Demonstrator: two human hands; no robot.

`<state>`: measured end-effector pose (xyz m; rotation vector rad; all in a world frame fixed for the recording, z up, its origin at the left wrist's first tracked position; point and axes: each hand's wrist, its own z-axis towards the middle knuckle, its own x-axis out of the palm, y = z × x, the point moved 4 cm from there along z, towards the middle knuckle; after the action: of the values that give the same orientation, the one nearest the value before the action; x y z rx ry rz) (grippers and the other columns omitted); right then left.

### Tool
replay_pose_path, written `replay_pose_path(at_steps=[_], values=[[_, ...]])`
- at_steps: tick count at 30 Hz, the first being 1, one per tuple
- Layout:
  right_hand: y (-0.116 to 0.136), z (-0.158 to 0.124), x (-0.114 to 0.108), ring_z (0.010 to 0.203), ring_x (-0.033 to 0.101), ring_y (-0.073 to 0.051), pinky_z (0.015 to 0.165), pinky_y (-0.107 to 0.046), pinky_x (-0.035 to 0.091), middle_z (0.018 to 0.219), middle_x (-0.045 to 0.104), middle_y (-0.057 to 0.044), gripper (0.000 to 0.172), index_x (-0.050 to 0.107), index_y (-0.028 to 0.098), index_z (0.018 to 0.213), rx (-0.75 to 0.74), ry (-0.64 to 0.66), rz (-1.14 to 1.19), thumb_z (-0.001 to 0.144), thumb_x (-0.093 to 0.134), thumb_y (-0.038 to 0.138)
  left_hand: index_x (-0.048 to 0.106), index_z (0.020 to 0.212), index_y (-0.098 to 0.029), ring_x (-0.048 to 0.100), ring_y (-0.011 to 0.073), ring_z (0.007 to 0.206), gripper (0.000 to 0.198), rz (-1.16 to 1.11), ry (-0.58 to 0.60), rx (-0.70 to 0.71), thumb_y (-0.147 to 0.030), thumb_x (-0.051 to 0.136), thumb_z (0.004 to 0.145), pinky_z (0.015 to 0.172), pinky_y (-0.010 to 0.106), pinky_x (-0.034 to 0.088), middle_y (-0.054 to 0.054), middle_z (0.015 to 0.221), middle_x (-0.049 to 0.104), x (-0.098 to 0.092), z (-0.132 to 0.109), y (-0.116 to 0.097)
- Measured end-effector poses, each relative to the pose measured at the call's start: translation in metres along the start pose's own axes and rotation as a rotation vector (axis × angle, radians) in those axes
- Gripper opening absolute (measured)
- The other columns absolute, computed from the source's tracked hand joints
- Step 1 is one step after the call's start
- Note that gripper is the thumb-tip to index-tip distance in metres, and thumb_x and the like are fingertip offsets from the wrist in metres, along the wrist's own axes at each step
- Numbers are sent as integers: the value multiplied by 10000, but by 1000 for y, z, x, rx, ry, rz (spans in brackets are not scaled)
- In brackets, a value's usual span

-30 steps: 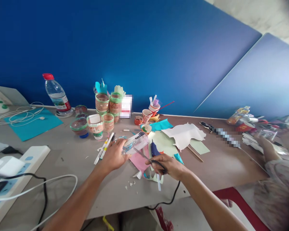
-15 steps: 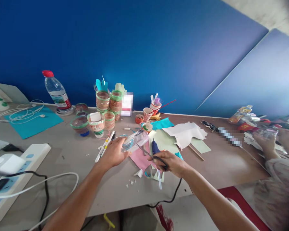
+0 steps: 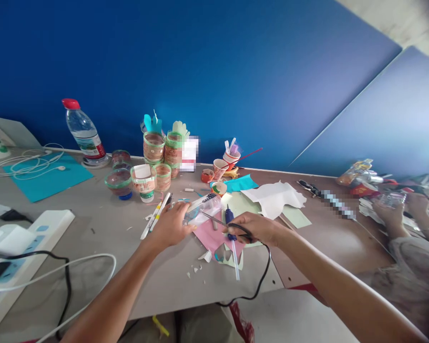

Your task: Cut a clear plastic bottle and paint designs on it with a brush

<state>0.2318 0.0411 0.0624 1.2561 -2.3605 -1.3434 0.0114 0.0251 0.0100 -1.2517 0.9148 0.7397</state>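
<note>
My left hand (image 3: 173, 225) is closed round a clear plastic bottle (image 3: 210, 206) that lies tilted above the table, with a printed dark pattern along its upper side. Scissors (image 3: 214, 219) are in my right hand (image 3: 259, 226), fingers curled at the dark handles. Their blades point left, with the tip at the near side of the bottle; whether they touch it I cannot tell. Behind the scissors lies a blue glue gun (image 3: 229, 215), with a clear glue stick (image 3: 235, 262) pointing towards me. Pink paper (image 3: 208, 232) lies beneath, with white scraps (image 3: 206, 256) nearby.
Wrapped containers (image 3: 153, 145), a paper cup (image 3: 143, 178) and a red-capped bottle (image 3: 86, 133) stand at the back left. Markers (image 3: 153, 219) lie left of my hand. A power strip (image 3: 55, 233) is at the left edge. Another person's hands (image 3: 391, 214) are at the right.
My right hand has moved slightly up and right with the scissors. The left hand still holds the bottle, nearly in place. The view has shifted a little.
</note>
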Motion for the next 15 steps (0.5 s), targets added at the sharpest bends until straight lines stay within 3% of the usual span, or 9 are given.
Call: replay_pose_path(at_steps=[8, 15], values=[[5, 8, -9, 413, 336, -52, 425, -222, 157, 423, 489, 51, 485, 681, 108, 804, 81, 78, 100, 565, 766, 520, 466, 1315, -164, 456, 278, 1298, 563, -10, 27, -22, -383, 527, 800, 1127, 468, 245, 134, 1390, 525, 2, 2, 3], [3, 7, -3, 427, 333, -53, 440, -248, 157, 443, 462, 50, 370, 623, 121, 652, 29, 8, -12, 620, 761, 463, 489, 1275, -173, 489, 299, 1260, 532, -27, 20, -10, -381, 530, 787, 1107, 505, 259, 142, 1353, 552, 2, 4, 3]])
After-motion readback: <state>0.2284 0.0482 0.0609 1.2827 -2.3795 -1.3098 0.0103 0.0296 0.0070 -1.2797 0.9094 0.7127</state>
